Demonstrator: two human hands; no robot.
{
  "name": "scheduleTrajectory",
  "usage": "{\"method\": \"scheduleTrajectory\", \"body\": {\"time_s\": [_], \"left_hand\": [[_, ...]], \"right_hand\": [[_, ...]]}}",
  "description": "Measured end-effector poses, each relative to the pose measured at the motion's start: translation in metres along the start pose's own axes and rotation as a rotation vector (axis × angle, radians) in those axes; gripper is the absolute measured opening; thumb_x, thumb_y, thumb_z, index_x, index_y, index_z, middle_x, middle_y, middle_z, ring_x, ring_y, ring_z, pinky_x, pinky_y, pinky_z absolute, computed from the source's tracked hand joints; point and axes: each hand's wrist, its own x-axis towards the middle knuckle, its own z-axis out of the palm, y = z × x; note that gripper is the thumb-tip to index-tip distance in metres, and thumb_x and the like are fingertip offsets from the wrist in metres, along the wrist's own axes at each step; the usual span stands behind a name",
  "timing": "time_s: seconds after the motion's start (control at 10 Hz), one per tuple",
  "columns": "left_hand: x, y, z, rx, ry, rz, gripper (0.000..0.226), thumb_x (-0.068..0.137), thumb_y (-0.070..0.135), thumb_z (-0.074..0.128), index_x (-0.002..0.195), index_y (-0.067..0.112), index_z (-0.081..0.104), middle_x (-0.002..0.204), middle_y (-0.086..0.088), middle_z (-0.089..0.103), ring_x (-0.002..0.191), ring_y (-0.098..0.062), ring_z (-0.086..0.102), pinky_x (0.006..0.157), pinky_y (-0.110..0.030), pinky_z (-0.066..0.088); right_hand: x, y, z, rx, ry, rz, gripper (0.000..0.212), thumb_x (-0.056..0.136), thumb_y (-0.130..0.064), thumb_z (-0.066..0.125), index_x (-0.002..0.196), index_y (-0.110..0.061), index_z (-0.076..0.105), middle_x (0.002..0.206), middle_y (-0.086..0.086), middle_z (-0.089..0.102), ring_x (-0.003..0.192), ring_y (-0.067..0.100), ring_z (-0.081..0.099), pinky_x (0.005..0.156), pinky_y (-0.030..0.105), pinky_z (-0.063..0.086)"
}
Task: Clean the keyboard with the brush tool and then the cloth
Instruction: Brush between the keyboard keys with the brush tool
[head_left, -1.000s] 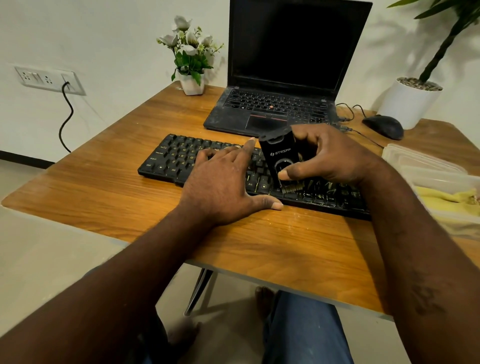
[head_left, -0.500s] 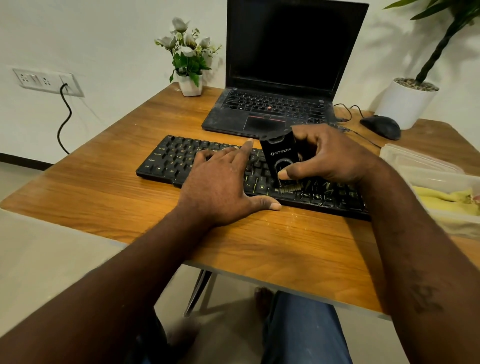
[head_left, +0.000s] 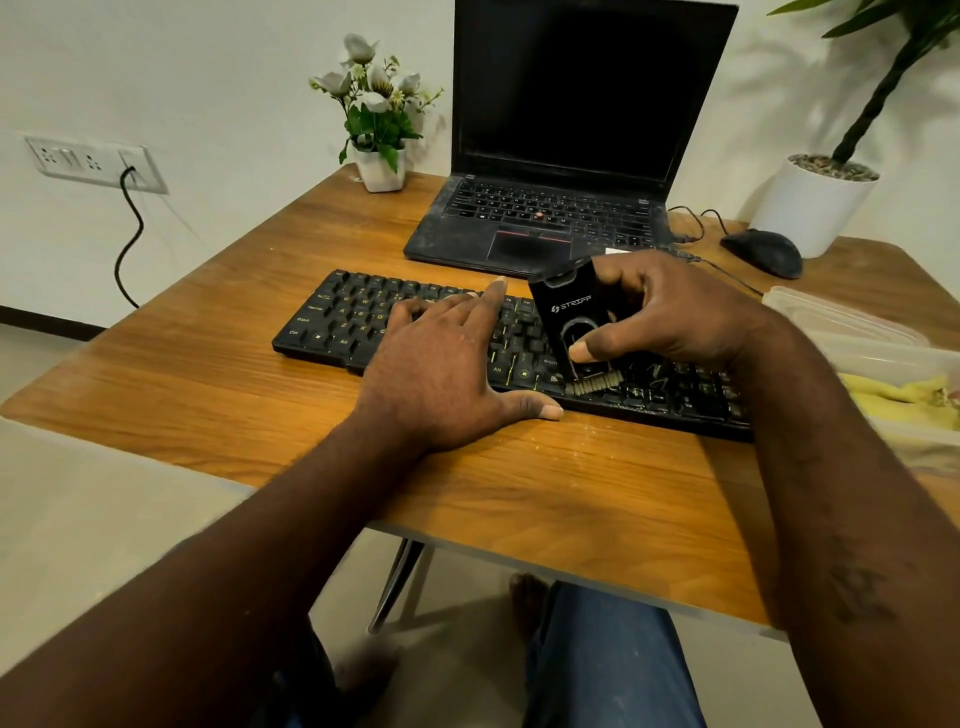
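Wooden desk (head_left: 182, 374) against a plain white wall, pretty ordinary setup. Black keyboard (head_left: 358, 319) lies across the middle of it at a slight angle, and it looks dusty, mostly toward its right end.

Brush tool (head_left: 571, 312) is a black block with STRIFF printed on the front. It's standing a bit tilted over the right-of-center keys, tan bristles (head_left: 595, 385) down on the bottom row near the front edge. Right hand (head_left: 670, 312) grips the tool, fingers curled round its far side and thumb (head_left: 587, 352) pressed on the front face. Left hand (head_left: 441, 369) lies flat on the left-of-center keys, fingers straight and holding nothing, thumb tip on the desk just in front of the keyboard. A few pale specks (head_left: 587, 434) sit on the wood near that thumb.

Cloth (head_left: 893, 389) is yellow and bunched up in a clear plastic container (head_left: 883, 358) at the right edge of the desk, just beside the keyboard's right end.

Behind the keyboard sits an open black laptop (head_left: 571, 130), screen dark, also dusty. Black mouse (head_left: 762, 252) is to its right. Small white pot of white flowers (head_left: 382, 169) at the back left, big white planter (head_left: 815, 205) at the back right. Wall socket (head_left: 88, 161) on the left has a black cord (head_left: 130, 234) plugged in. Blue jeans (head_left: 608, 660) show below the desk edge.
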Motion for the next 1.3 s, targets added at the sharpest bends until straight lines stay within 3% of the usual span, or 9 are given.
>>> {"method": "scheduleTrajectory", "body": {"time_s": [0.1,0.3,0.5,0.6,0.7,0.8,1.0,1.1,1.3], "left_hand": [[-0.001,0.001,0.0,0.003,-0.005,-0.005,0.13,0.069,0.104,0.034,0.165,0.021,0.004,0.166,-0.001,0.034,0.153,-0.02,0.028,0.125,-0.052,0.014],[0.0,0.0,0.0,0.005,-0.015,-0.006,0.13,0.069,0.105,0.032,0.165,0.022,0.003,0.167,-0.001,0.033,0.154,-0.019,0.028,0.126,-0.052,0.013],[0.0,0.001,-0.001,0.002,-0.021,-0.014,0.131,0.068,0.105,0.033,0.165,0.022,0.004,0.167,-0.001,0.033,0.154,-0.019,0.028,0.126,-0.053,0.015],[0.0,0.001,-0.001,0.003,-0.031,-0.018,0.131,0.068,0.105,0.032,0.165,0.022,0.002,0.168,-0.001,0.03,0.154,-0.019,0.027,0.126,-0.054,0.014],[0.0,0.0,-0.001,-0.001,-0.029,-0.018,0.131,0.068,0.105,0.032,0.165,0.022,0.003,0.168,0.0,0.031,0.154,-0.019,0.027,0.126,-0.056,0.015],[-0.001,0.0,-0.001,0.0,-0.035,-0.019,0.131,0.068,0.105,0.03,0.165,0.023,0.003,0.167,0.0,0.032,0.154,-0.019,0.028,0.125,-0.057,0.017],[-0.005,0.006,-0.004,0.05,0.023,0.058,0.115,0.077,0.1,0.029,0.164,0.027,0.014,0.166,0.003,0.032,0.152,-0.018,0.026,0.123,-0.05,0.015],[-0.005,0.016,-0.001,0.069,0.046,0.148,0.105,0.082,0.096,0.03,0.162,0.029,0.022,0.165,0.005,0.033,0.151,-0.018,0.028,0.122,-0.049,0.018],[0.0,0.032,0.004,0.055,0.011,0.153,0.101,0.083,0.096,0.023,0.16,0.03,0.028,0.165,0.006,0.034,0.151,-0.016,0.028,0.124,-0.05,0.018]], "right_hand": [[-0.005,0.003,-0.007,0.014,-0.011,0.04,0.041,0.082,-0.003,0.08,0.118,-0.018,0.069,0.107,0.002,0.077,0.096,0.022,0.076,0.077,0.036,0.062],[-0.007,0.003,-0.009,-0.068,0.077,0.045,0.04,0.082,-0.008,0.083,0.118,-0.017,0.069,0.108,0.002,0.076,0.097,0.02,0.075,0.085,0.048,0.063],[-0.007,-0.004,-0.006,-0.033,-0.012,0.066,0.04,0.08,-0.003,0.081,0.115,-0.018,0.07,0.103,-0.003,0.078,0.09,0.016,0.076,0.071,0.027,0.06],[-0.007,-0.003,-0.006,-0.044,0.033,0.054,0.038,0.081,-0.004,0.081,0.113,-0.019,0.07,0.104,-0.002,0.077,0.092,0.017,0.076,0.073,0.031,0.061],[-0.008,-0.005,-0.006,-0.004,-0.045,0.074,0.039,0.08,-0.006,0.083,0.116,-0.016,0.07,0.104,0.0,0.078,0.092,0.019,0.076,0.072,0.03,0.061],[-0.009,-0.002,-0.009,-0.04,0.037,0.078,0.041,0.08,-0.011,0.083,0.118,-0.016,0.07,0.106,0.001,0.077,0.096,0.018,0.076,0.079,0.037,0.062],[-0.005,0.024,-0.02,-0.115,0.566,0.1,0.044,0.079,-0.028,0.088,0.119,-0.024,0.071,0.107,-0.003,0.077,0.099,0.014,0.074,0.093,0.048,0.06],[-0.002,0.03,-0.021,-0.143,0.557,0.135,0.044,0.078,-0.03,0.089,0.117,-0.025,0.071,0.105,-0.004,0.077,0.097,0.012,0.074,0.09,0.046,0.061],[0.007,0.03,-0.012,-0.302,0.645,0.162,0.053,0.081,-0.032,0.087,0.128,-0.021,0.066,0.114,-0.007,0.071,0.098,0.005,0.067,0.071,0.012,0.048]]}}
